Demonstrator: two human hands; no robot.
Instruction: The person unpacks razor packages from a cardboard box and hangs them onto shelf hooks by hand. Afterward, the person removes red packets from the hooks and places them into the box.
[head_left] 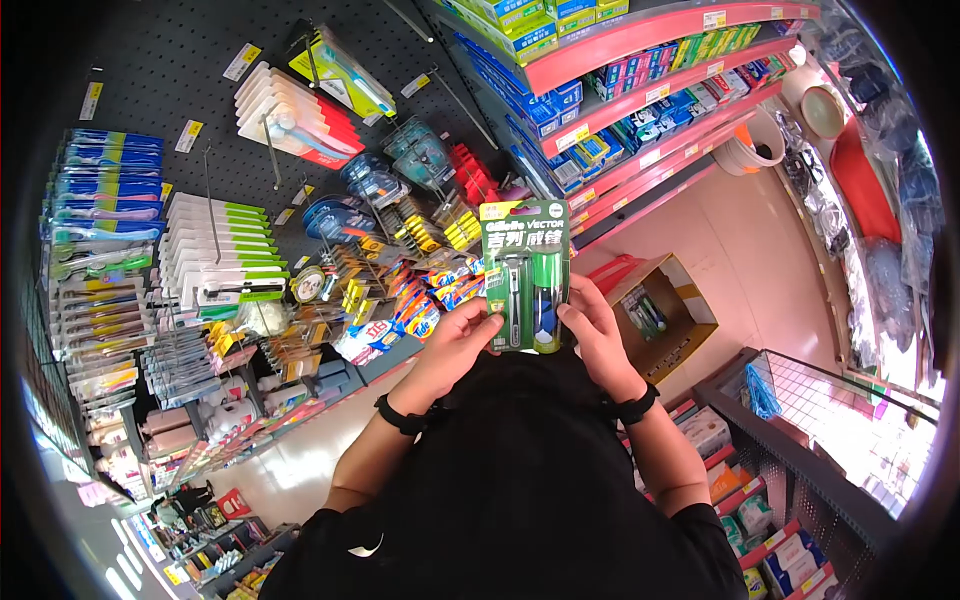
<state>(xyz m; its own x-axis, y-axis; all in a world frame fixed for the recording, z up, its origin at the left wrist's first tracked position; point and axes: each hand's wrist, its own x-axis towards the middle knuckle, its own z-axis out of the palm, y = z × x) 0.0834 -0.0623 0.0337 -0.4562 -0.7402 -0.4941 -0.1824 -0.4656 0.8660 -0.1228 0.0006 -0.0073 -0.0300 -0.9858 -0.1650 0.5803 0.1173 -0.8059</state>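
A green Gillette Vector razor pack point(527, 275) is held upright in front of my chest, its printed face toward me. Through the clear blister show a dark razor handle and a green and blue can or tube. My left hand point(462, 343) grips the pack's lower left edge, thumb on the front. On the lower right edge my right hand point(594, 322) holds it the same way, thumb in front. The fingers behind the pack are hidden. Below and to the right, a cardboard box point(680, 345) stands on the floor with a similar green pack inside.
A dark pegboard point(150, 95) with metal hooks carries toothbrushes point(110, 190) and other hanging packs at left. Pink-edged shelves point(640, 95) hold toothpaste boxes at upper right. A white bucket point(752, 145) stands beyond the box. A wire mesh rack point(840, 395) is at right.
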